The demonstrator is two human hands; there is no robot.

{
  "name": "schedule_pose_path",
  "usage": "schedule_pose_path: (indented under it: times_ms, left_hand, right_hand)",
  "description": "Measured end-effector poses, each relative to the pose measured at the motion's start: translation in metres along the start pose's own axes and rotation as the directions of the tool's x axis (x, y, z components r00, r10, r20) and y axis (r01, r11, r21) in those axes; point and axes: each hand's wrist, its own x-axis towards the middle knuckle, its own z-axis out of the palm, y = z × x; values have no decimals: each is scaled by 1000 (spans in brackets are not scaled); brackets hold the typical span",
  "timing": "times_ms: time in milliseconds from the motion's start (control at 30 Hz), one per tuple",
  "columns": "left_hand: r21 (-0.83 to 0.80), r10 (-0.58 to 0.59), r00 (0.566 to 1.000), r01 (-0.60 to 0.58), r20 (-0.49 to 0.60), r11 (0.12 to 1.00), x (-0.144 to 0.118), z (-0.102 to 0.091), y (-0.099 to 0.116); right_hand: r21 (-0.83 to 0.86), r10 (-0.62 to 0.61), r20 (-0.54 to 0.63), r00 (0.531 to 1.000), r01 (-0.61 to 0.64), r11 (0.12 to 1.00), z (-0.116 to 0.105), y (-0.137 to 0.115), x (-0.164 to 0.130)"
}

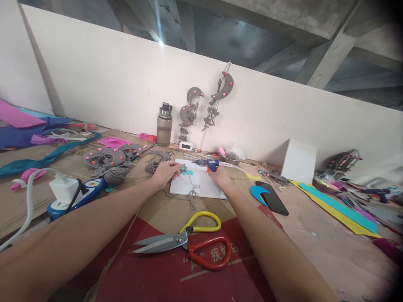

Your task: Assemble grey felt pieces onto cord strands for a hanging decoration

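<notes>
My right hand [221,178] is wrapped round the handle of a blue hot glue gun [213,165], its nozzle pointing left over a white board [208,191]. Opposite the nozzle, the fingertips of my left hand [166,173] are pinched on grey yarn [194,193], which trails in loops across the board. Small turquoise cut-out pieces [189,172] lie beside those fingertips; their exact shape is too small to make out. Nearer to me, large scissors [180,239] with one yellow and one red handle rest on a red cardboard surface, blades pointing left.
A blue power strip [94,187] with a white plug stands at left, near grey felt pieces [105,157]. Behind are a water bottle [164,126] and hanging grey moon ornaments [224,87]. At right lie a black phone [274,199] and yellow and turquoise sheets [340,207].
</notes>
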Motion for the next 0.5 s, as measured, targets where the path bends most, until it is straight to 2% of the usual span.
schedule_pose_path:
  times_ms: [100, 200, 267, 400, 500]
  left_hand:
    - [-70, -34, 999, 31, -41, 997, 1, 0, 1]
    - [-142, -64, 994, 52, -86, 989, 4, -1, 0]
    - [-172, -71, 991, 51, -114, 984, 6, -1, -2]
    - [-226, -83, 983, 44, -165, 973, 10, -3, -4]
    - [-270, -91, 977, 37, -191, 962, 12, -3, -5]
  right_hand:
    - [158, 56, 5, 998, -56, 986, 1, -9, 0]
    - [316, 29, 51, 998, -44, 948, 8, -21, -6]
    - [418, -28, 81, 996, -9, 909, 13, -29, -12]
    - [650, -194, 104, 975, 81, 755, 14, -38, -23]
    - [663, -261, 65, 963, 154, 733, 12, -40, -27]
